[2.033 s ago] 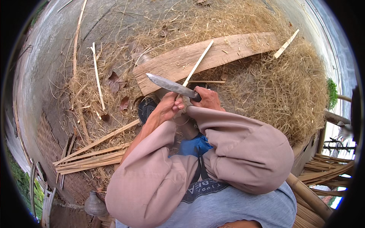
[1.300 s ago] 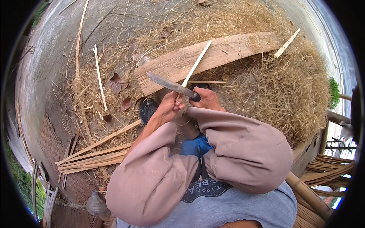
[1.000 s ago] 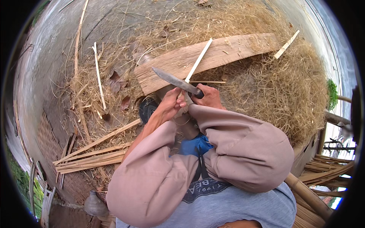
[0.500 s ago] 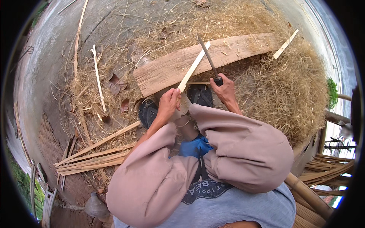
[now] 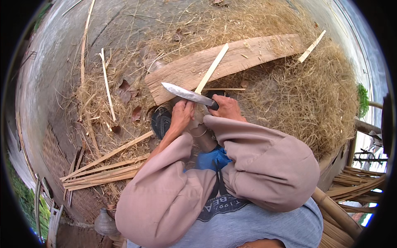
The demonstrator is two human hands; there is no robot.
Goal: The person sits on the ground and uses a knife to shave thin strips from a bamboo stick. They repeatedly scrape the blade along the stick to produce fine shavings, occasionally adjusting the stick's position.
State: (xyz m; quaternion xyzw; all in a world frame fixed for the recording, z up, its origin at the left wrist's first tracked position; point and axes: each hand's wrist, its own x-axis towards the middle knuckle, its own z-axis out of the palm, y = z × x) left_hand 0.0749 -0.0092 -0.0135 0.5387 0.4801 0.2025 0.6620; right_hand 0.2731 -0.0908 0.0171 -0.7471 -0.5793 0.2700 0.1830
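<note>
Since half a second ago my right hand has swung the knife from nearly upright, out to the right of the pale strip, to a slant across it, with the tip now pointing left. My left hand has dropped slightly toward my knees.

My hands are close together, each clamped on its own thing: the right is closed round the knife's black handle, the left pinches the near end of the strip, just under the blade. The blade crosses the strip close to my left fingers; I can't tell whether its edge is biting in.

The strip runs away from me, up and a little right, over the broad wooden plank; whether it touches the wood I can't make out. Small chips lie on the plank, and a thin stick sits by its near edge.

Curly shavings spread thickly to the right and beyond. To my left are a sheaf of split strips, a loose pale stick and some dry leaves. My black footwear shows beside my left wrist, and blue cloth between my knees.
</note>
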